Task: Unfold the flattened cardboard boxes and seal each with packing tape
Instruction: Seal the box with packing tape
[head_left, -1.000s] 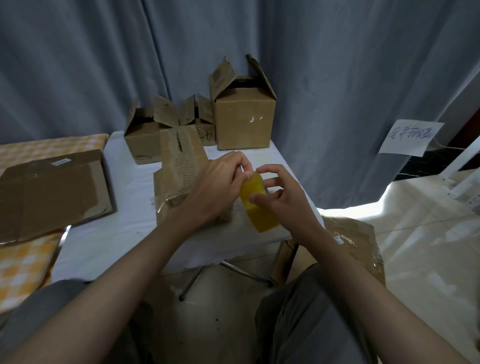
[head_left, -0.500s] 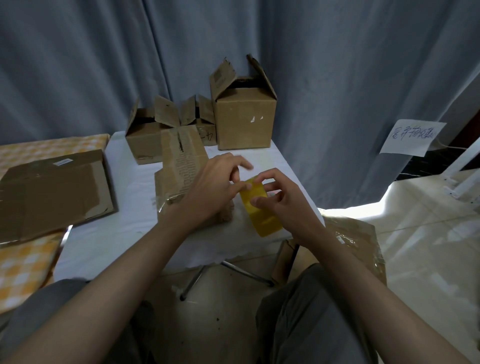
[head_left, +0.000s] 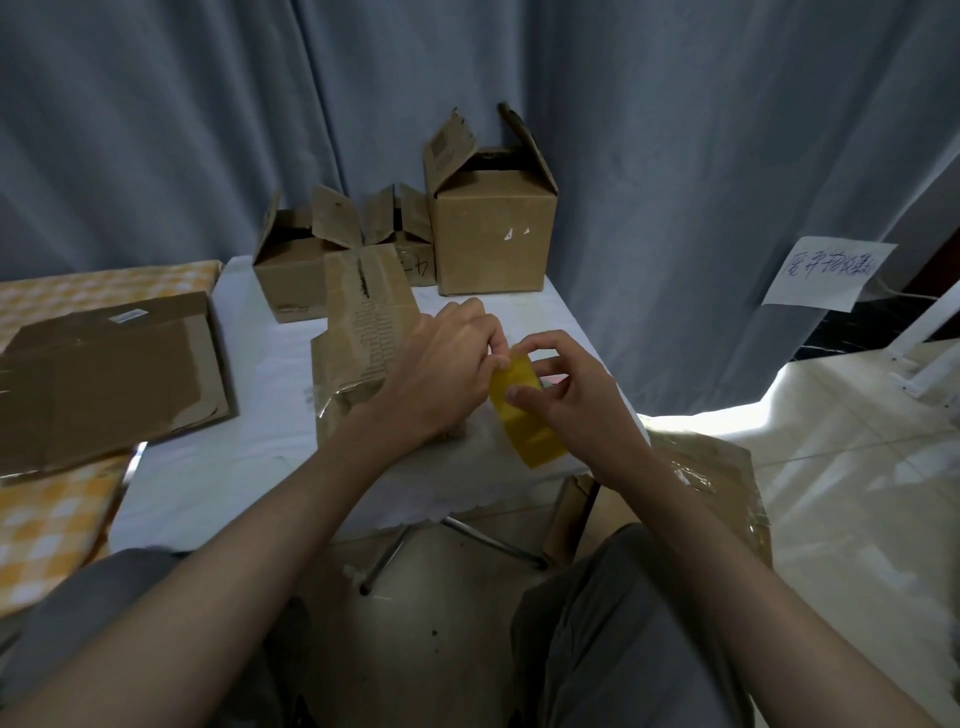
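A yellow roll of packing tape is held over the near right part of the white table. My right hand grips the roll from the right, thumb on its face. My left hand pinches at the roll's top edge with its fingertips. Under my left hand lies a flattened cardboard box, one flap standing up, with clear tape on its near edge. Three unfolded boxes with open flaps stand at the table's back: a tall box, a low box and a small box between them.
A large flat cardboard sheet lies on the yellow checked surface at the left. Another taped cardboard piece leans on the floor at the right. A grey curtain hangs behind, with a handwritten paper note on it.
My left fingers have closed back onto the top edge of the tape roll after lifting briefly. The roll and my right hand have barely shifted.
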